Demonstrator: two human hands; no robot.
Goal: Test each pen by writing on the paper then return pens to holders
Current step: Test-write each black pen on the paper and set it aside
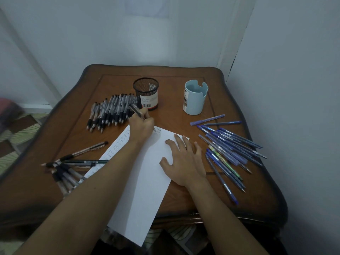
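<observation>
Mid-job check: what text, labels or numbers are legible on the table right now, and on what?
"test", handwritten repeatedly down the left edge and near the top of the white paper sheet.
On the black mesh pen holder, a white and red barcode label: print too small to read.
Label on the light blue plastic holder: blurred, unreadable.
Barrel printing on the blue pens: too small to read.

Free tabletop (pixel 171 107) between cup (pixel 146 92) and mug (pixel 195 97)
</observation>
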